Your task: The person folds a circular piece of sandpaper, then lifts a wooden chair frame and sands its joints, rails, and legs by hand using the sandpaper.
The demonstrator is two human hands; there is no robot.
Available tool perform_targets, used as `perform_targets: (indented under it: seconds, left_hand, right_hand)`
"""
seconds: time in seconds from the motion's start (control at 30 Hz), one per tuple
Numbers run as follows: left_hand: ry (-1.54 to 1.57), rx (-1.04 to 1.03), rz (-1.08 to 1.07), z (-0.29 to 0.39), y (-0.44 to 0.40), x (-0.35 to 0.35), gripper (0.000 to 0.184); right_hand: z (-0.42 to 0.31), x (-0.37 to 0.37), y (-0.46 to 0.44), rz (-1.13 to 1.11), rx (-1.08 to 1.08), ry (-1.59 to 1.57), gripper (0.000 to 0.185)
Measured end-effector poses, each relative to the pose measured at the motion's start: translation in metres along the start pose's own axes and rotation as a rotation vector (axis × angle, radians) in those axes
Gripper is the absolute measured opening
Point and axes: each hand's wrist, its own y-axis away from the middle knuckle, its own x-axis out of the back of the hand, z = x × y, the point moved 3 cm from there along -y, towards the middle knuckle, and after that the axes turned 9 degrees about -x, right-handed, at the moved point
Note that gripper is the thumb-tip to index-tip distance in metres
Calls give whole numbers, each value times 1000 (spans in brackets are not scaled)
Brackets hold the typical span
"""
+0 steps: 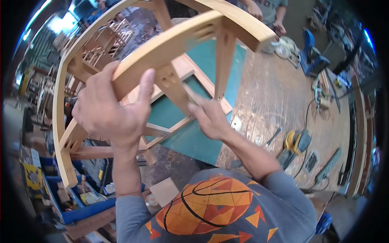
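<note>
fingers of the left hand [107, 107] are wrapped round a curved rail of the wooden frame [170, 46], thumb along the near side! over to the right hand [210, 119]: thumb up at a slanted slat [174, 87], the other fingers mostly hidden, so i cannot tell how tightly they close. the frame spreads beyond and between both sets of fingers, green mat [194, 141] below them. right of the right fingers, a screwdriver [274, 136] and yellow sander [298, 141] lie on the workbench [271, 93]; far beyond, another person's hand [254, 10]!
</note>
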Motion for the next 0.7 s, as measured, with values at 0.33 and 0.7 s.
perform_targets:
  seconds: [0.33, 0.7]
  left_hand:
    - [2, -16, 32, -3, 7, -1, 47]
    - [-20, -90, 120, -10, 10, -8, 46]
  right_hand:
    - [-23, 5, -9, -108, -301, -31, 52]
    - [49, -15, 52, -230, -544, 157, 51]
